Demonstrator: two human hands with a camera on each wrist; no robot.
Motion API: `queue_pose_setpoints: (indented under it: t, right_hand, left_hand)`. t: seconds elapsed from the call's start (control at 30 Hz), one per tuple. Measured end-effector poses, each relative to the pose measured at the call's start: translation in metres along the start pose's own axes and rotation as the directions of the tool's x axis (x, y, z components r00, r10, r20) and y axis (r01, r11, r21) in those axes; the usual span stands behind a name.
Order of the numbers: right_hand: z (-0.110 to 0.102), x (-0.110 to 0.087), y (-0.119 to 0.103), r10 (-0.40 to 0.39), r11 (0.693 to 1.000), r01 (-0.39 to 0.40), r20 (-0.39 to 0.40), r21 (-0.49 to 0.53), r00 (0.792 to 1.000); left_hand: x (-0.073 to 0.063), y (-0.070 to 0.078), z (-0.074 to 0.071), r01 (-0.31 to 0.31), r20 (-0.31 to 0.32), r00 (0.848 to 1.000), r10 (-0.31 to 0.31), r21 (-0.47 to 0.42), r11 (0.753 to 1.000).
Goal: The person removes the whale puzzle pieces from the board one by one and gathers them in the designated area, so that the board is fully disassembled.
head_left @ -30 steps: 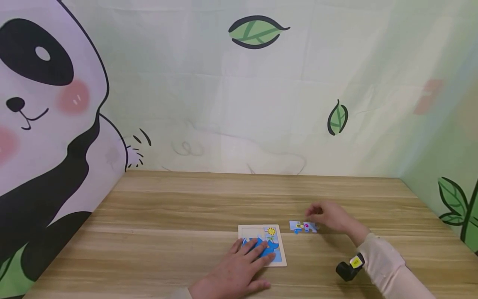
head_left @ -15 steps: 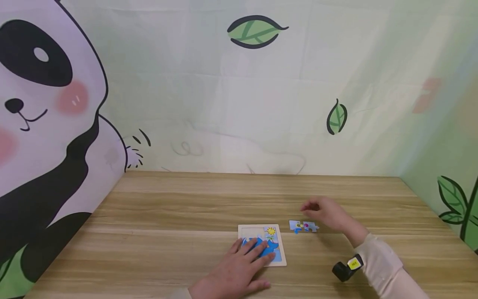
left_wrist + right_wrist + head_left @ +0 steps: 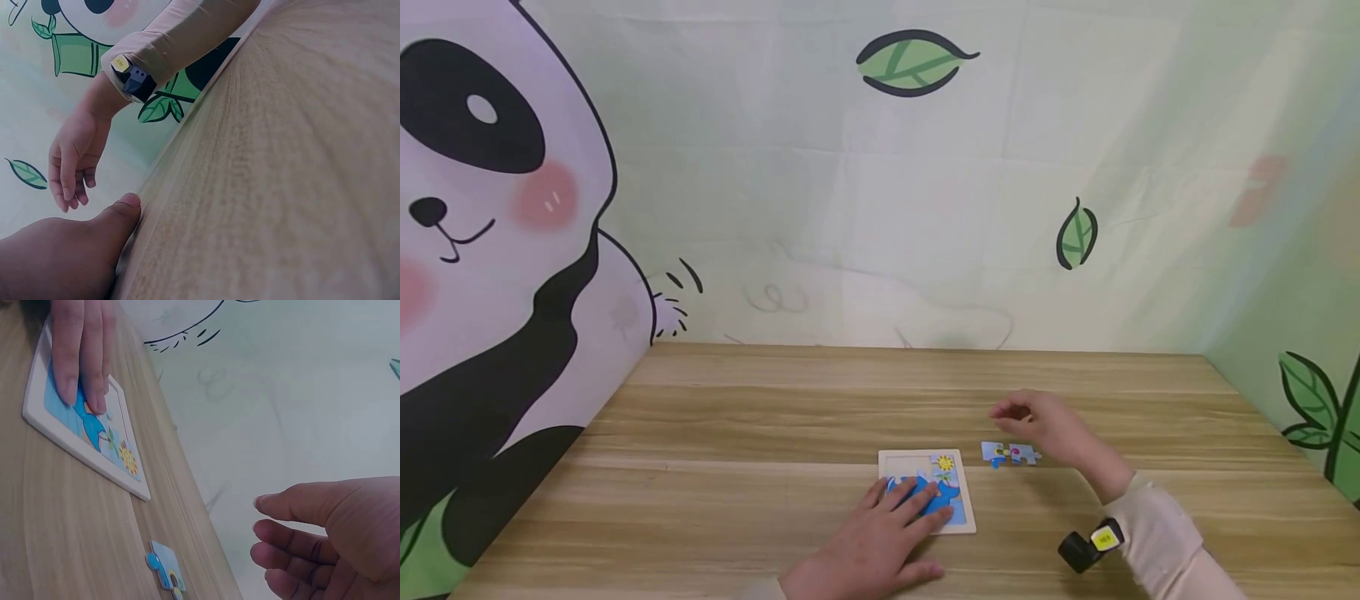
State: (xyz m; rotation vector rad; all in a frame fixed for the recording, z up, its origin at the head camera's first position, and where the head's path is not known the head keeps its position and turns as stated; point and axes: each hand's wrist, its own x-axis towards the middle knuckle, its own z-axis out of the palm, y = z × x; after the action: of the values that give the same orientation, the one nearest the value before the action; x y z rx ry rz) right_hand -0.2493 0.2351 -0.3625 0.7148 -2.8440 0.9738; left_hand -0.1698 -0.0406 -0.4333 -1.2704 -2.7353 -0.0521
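My left hand [image 3: 868, 542] lies with spread fingers over a small jigsaw puzzle in a pale wooden frame [image 3: 967, 508]. Blue pieces and a yellow sunflower show around the fingers, and bare backing shows at the frame's upper left. Just right of the frame, two loose puzzle pieces lie close together, a left piece [image 3: 990, 451] and a right piece [image 3: 1024, 454]. Over and behind them hovers my right hand [image 3: 1052, 425], fingers loosely bent. In the right wrist view a gap shows between its thumb and fingers [image 3: 287, 550], with nothing held there.
The wood-grain table [image 3: 737, 417] reaches back to a printed cloth wall [image 3: 775, 192] with a panda and leaves. On the right wrist sits a black camera [image 3: 1082, 550] with a yellow label, low over the table.
My right hand has risen slightly and drifted left, away from the right loose piece, which now shows fully. The left hand and the frame have stayed put.
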Motion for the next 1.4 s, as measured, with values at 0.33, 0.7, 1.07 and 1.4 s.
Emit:
queue_pose_setpoints:
  t: [0.33, 0.7, 1.07, 1.4]
  right_hand:
    - [0.011, 0.003, -0.011, -0.056, 0.998, 0.056, -0.014, 0.019, 0.998]
    - [0.029, 0.007, -0.018, -0.125, 0.992, 0.126, 0.027, -0.014, 0.992]
    - [0.044, 0.013, -0.025, -0.152, 0.988, 0.151, 0.047, 0.014, 0.987]
    - [0.054, 0.017, -0.026, -0.124, 0.992, 0.122, 0.105, 0.028, 0.987]
  left_hand:
    - [0.001, 0.000, -0.002, 0.006, 0.007, 1.000, -0.006, 0.003, 1.000]
    - [0.000, 0.000, -0.001, -0.005, -0.021, 1.000, 0.005, 0.035, 0.999]
    - [0.000, 0.000, -0.002, 0.001, 0.006, 1.000, -0.001, 0.013, 1.000]
    - [0.000, 0.000, -0.003, 0.005, 0.014, 1.000, -0.005, 0.004, 1.000]
